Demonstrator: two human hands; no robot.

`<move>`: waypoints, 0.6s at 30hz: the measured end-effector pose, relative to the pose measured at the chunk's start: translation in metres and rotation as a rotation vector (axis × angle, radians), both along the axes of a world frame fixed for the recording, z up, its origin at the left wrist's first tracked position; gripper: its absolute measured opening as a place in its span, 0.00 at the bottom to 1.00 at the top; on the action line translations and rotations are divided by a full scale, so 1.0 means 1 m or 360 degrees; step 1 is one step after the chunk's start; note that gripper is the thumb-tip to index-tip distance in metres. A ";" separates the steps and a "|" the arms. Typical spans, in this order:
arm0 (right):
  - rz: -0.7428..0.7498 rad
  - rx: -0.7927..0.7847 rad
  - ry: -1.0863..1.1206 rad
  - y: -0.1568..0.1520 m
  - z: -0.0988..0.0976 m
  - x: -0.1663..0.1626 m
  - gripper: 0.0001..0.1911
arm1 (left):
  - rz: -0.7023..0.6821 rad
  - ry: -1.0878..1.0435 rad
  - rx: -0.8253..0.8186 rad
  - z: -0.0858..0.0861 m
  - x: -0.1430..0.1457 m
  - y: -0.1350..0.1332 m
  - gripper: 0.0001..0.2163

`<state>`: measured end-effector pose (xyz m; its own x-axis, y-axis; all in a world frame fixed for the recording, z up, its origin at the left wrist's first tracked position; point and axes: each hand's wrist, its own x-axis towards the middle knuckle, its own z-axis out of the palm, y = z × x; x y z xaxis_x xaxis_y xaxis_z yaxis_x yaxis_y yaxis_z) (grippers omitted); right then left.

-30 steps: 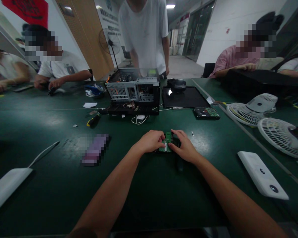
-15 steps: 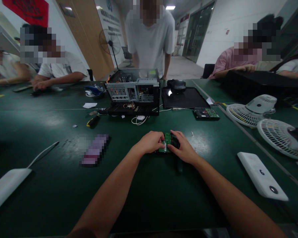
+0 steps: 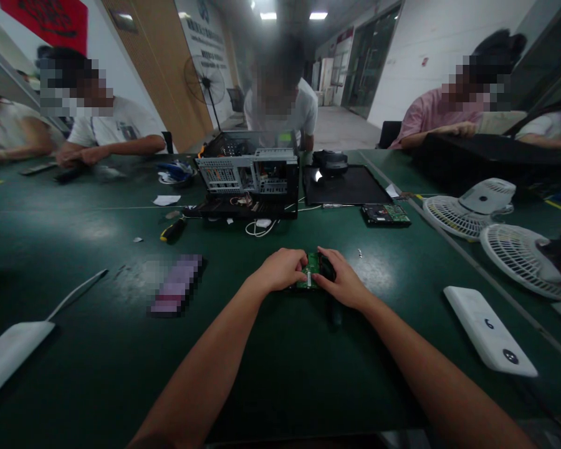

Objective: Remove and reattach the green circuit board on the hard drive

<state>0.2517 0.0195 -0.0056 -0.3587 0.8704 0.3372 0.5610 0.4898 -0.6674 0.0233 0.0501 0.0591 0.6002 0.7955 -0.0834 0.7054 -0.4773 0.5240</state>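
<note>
A small hard drive with a green circuit board lies on the dark green table in front of me. My left hand is curled over its left side, fingers pressed on the board. My right hand grips its right side, fingertips meeting the left hand's at the middle. Much of the drive is hidden under both hands. A dark object lies just below my right wrist.
An open computer case stands beyond, with a black panel and another hard drive to its right. A yellow-handled screwdriver, two white fans, white devices and seated people surround the table.
My hands stay on the drive, barely shifting. The person in white behind the computer case has bent lower and moved back.
</note>
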 end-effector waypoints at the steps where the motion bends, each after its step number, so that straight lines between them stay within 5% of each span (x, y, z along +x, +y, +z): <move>1: 0.0005 -0.0002 -0.0004 0.000 0.000 0.000 0.36 | -0.0004 0.0001 0.0002 0.000 0.000 0.000 0.14; 18: -0.0012 0.0009 -0.0074 0.002 -0.004 0.003 0.32 | -0.0160 0.0122 0.0017 0.006 -0.004 -0.001 0.22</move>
<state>0.2542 0.0213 -0.0094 -0.3676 0.8711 0.3256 0.5949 0.4893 -0.6377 0.0196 0.0494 0.0650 0.6690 0.7328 -0.1239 0.6917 -0.5530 0.4645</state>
